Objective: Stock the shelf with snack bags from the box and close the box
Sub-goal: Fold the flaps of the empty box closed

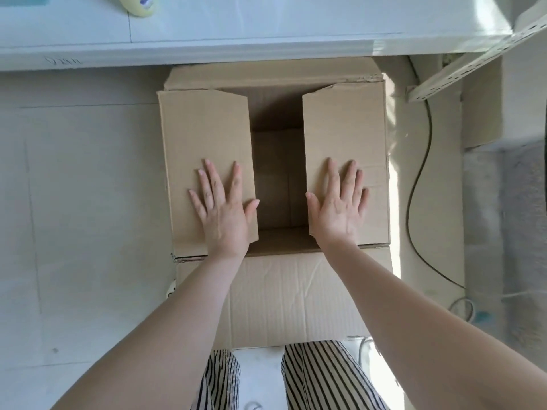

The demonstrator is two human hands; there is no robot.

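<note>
Left hand (220,207) and right hand (340,202) flat, fingers spread, on box (296,297) side flaps (gap between, seemingly empty)

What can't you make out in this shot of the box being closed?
- Head view: the box floor under the side flaps, which the left hand and right hand press flat.
- Yellow item on the shelf, cut off by the top edge.
- Shelf stock, out of frame.
</note>
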